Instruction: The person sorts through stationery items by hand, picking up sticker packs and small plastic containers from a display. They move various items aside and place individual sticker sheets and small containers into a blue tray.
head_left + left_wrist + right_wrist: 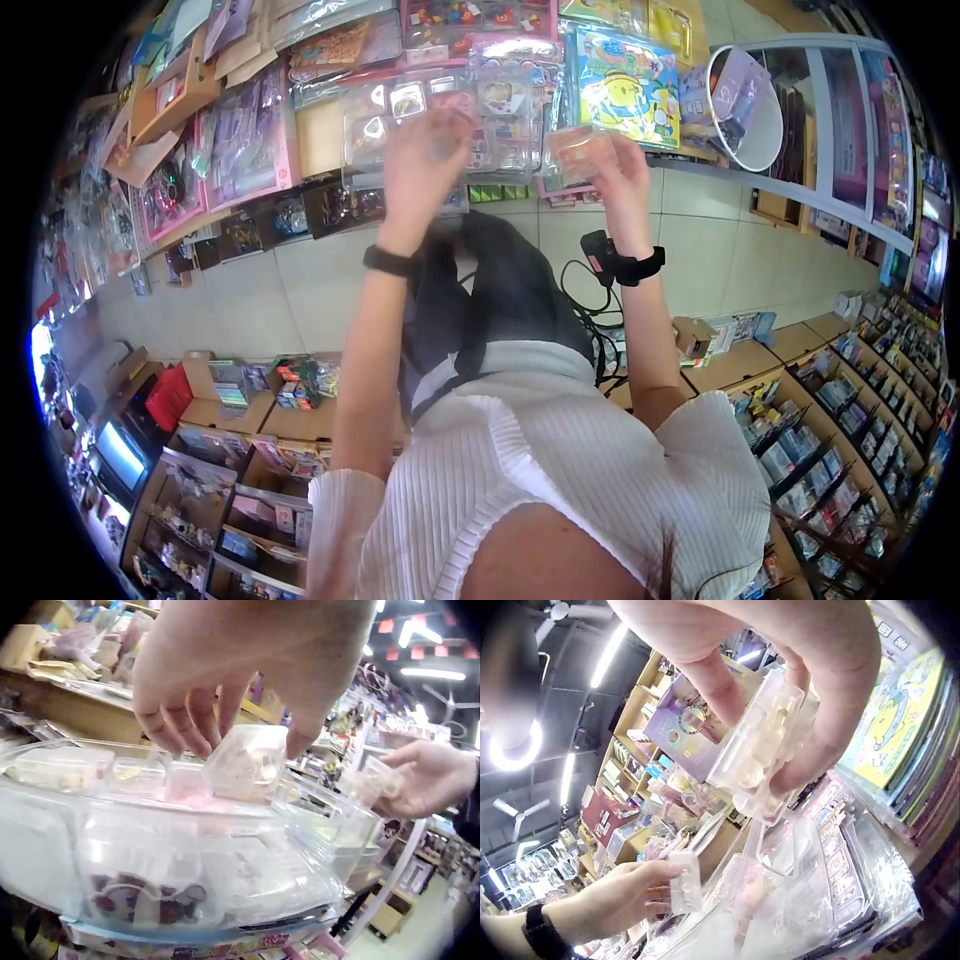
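In the left wrist view my left hand (247, 667) pinches a small clear plastic box (251, 763) between thumb and fingers, tilted over a clear divided tray (142, 817). The tray's compartments hold more small clear boxes and something pink. My right hand (802, 697) grips clear plastic boxes (761, 746) with small pale round pieces inside, above the tray's right side. From the head view, the left hand (428, 165) is over the middle of the tray (360, 120), while the right hand (625, 180) is beyond its right edge.
Yellow and blue picture packets (628, 88) are stacked right of the tray, with a white round bin (745, 110) farther right. Bagged goods (240, 140) lie to the left. Below the counter, the tiled floor (700, 240) shows, and black cables hang near the right wrist.
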A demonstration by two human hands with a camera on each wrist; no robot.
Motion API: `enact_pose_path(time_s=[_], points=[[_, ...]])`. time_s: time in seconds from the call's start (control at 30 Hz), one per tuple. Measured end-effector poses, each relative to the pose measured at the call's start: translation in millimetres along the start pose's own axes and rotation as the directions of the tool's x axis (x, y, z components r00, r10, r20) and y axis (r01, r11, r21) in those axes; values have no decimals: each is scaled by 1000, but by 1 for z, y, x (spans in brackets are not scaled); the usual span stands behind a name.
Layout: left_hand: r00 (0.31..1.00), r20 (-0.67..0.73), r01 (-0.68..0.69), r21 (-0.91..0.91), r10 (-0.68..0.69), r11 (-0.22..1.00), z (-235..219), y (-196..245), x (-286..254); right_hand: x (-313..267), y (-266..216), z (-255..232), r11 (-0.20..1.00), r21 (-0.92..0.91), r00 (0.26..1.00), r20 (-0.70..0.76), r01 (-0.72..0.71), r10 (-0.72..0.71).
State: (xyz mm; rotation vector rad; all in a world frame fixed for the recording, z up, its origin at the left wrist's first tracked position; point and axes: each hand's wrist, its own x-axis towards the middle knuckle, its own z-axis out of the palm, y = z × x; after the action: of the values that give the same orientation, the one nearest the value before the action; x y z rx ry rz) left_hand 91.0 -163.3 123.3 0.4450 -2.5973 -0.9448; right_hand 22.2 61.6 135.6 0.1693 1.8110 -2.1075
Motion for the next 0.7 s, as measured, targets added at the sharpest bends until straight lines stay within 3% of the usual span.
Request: enact_pose_path(time_s=[0.07, 0.1, 0.17, 0.2, 0.27, 0.3, 0.37, 0.4, 0.47, 0.5, 0.57, 0.6, 0.67, 0.7], points=[[980, 17, 201, -130, -200, 971, -12, -4, -1, -1, -1, -1, 1000, 9, 1000, -6, -4, 4], [980, 18, 197, -127, -196, 972, -13, -7, -1, -1, -1, -1, 1000, 13, 1000, -14, -10, 11], [942, 15, 336, -126, -336, 934, -12, -12, -3, -1, 1, 1, 1000, 20, 1000, -22, -15, 16], [943, 16, 333, -125, -333, 935, -11, -14, -4, -1, 3, 2, 1000, -3, 1000, -24, 2, -2], [989, 37, 142, -47, -140, 989, -9, -15, -6, -2, 4, 4, 999, -28, 999, -30, 22, -23], [990, 37, 141, -48, -139, 989, -8, -15, -5, -4, 3, 5, 996, -78, 999, -30, 31, -33], [999, 32, -27, -139, 32, 990, -3, -12, -2, -4, 4, 6, 991, -127, 999, -27, 39, -43], [999, 31, -28, -139, 32, 990, 0, -9, 0, -4, 9, 5, 988, -134, 996, -21, 81, -84], [956, 185, 274, -275, -229, 921, 9, 0, 3, -6, 10, 6, 983, -139, 992, -14, 123, -126], [956, 184, 274, -275, -229, 922, 13, 5, 4, -8, 7, 7, 985, -134, 993, -26, 111, -116], [935, 283, 244, -76, -214, 967, 20, 14, 5, -12, 5, 8, 986, -131, 994, -30, 105, -110], [937, 276, 243, -76, -214, 967, 25, 16, 5, -13, 7, 7, 985, -141, 994, -30, 101, -106], [942, 282, 109, 251, -180, 962, 34, 18, 3, -15, 7, 6, 984, -150, 994, -28, 99, -104], [928, 307, 120, 286, -209, 951, 37, 19, 3, -16, 6, 7, 990, -114, 995, -34, 88, -92]])
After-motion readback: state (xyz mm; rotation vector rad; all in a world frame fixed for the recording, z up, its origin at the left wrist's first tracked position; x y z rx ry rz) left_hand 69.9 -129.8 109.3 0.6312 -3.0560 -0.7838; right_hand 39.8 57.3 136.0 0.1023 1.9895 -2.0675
